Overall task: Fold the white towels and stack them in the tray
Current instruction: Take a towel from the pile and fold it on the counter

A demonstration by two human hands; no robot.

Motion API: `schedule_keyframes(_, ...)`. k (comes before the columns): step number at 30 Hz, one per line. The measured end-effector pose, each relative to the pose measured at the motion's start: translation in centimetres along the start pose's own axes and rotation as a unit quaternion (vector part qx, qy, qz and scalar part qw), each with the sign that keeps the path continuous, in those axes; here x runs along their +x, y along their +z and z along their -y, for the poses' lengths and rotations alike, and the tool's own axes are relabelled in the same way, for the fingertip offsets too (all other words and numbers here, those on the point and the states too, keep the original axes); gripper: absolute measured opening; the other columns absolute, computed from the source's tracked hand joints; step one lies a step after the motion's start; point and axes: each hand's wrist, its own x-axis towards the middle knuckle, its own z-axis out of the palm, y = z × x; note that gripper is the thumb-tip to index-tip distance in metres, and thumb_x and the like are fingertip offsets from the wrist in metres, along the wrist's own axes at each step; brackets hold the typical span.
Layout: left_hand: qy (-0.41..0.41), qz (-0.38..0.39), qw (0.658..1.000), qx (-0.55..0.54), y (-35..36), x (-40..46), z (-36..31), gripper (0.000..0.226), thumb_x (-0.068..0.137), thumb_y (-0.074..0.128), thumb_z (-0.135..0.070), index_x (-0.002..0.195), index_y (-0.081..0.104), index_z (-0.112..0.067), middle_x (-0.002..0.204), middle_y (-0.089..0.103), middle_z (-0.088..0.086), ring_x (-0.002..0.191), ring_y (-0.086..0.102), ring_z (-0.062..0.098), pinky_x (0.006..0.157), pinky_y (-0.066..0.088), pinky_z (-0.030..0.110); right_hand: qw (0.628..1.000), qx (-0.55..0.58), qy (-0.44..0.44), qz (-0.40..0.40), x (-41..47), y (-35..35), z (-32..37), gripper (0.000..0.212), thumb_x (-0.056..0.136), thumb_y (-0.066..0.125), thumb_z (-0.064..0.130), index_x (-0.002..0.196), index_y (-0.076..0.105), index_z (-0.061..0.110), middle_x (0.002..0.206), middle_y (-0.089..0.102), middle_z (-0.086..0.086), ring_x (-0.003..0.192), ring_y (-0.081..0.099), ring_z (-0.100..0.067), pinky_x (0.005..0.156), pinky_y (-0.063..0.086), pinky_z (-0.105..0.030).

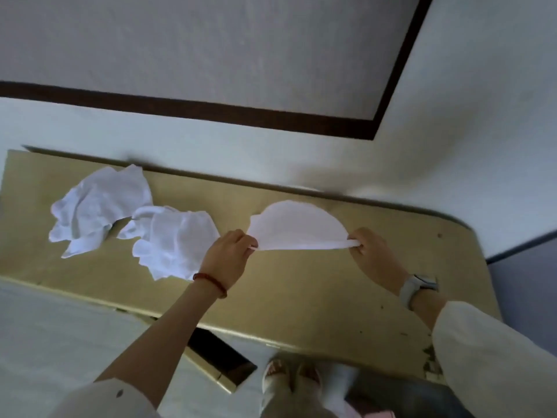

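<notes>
Sandalled feet (291,377) stood on the floor at the near edge of the table (301,297), beside pale sleeves. Over the middle of the tan tabletop, both hands stretched one white towel (294,226) between them. Left hand (230,256), with a red bracelet (211,283) at its wrist, pinched the towel's left corner between thumb and curled fingers. Right hand (372,251), with a grey watch (417,286) on its wrist, gripped the right corner the same way. That towel's near edge ran taut from hand to hand, and the rest curved toward the table's far edge. Two crumpled towels (126,218) lay toward the table's left end, touching each other, the nearer just beside the left hand.
</notes>
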Motion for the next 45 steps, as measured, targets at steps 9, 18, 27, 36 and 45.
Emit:
schedule_keyframes(9,-0.082,0.363,0.927,-0.034,8.5,-5.1,0.1,0.027,0.095,0.042,-0.016,0.117,0.058,-0.013,0.118,0.057,0.004,0.110,0.052,0.019,0.092,0.038,0.026,0.959,-0.027,0.139,0.247,-9.0,6.1,-5.4,0.023,0.095,0.045,0.013,0.112,0.058,0.004,0.113,0.060,-0.012,0.104,0.054,-0.026,0.085,0.034,-0.023)
schedule_keyframes(18,-0.247,0.148,0.932,-0.222,8.2,-0.7,2.1,0.013,0.087,0.060,-0.017,0.097,0.064,-0.009,0.091,0.060,-0.003,0.089,0.053,0.013,0.070,0.036,0.019,0.971,0.079,0.201,0.104,-5.2,5.2,-5.2,0.016,0.093,0.050,0.014,0.091,0.062,0.004,0.086,0.063,-0.011,0.082,0.059,-0.029,0.069,0.043,-0.034)
schedule_keyframes(27,-0.371,-0.025,0.893,-0.254,10.5,3.7,3.0,0.019,0.091,0.053,-0.015,0.104,0.065,-0.011,0.082,0.059,-0.009,0.076,0.052,0.008,0.077,0.041,0.021,0.964,0.113,0.235,-0.048,3.2,7.7,-4.8,0.021,0.094,0.046,0.014,0.106,0.060,0.004,0.091,0.057,0.000,0.083,0.050,-0.013,0.058,0.032,-0.019)
schedule_keyframes(36,-0.387,-0.024,0.889,-0.244,12.3,5.5,4.3,0.021,0.091,0.052,-0.016,0.107,0.066,-0.014,0.094,0.062,-0.006,0.085,0.052,0.007,0.077,0.037,0.018,0.961,0.085,0.253,-0.069,6.4,9.8,-6.4,0.020,0.092,0.046,0.009,0.102,0.063,0.004,0.083,0.056,0.001,0.075,0.049,-0.012,0.055,0.034,-0.010)
schedule_keyframes(45,-0.399,-0.038,0.889,-0.221,13.4,5.9,4.8,0.018,0.089,0.056,-0.017,0.101,0.069,-0.016,0.098,0.061,-0.001,0.086,0.051,0.008,0.077,0.036,0.020,0.959,0.075,0.260,-0.081,7.2,10.5,-6.9,0.018,0.091,0.046,0.007,0.097,0.062,0.000,0.086,0.065,-0.012,0.073,0.052,-0.015,0.060,0.032,-0.013)
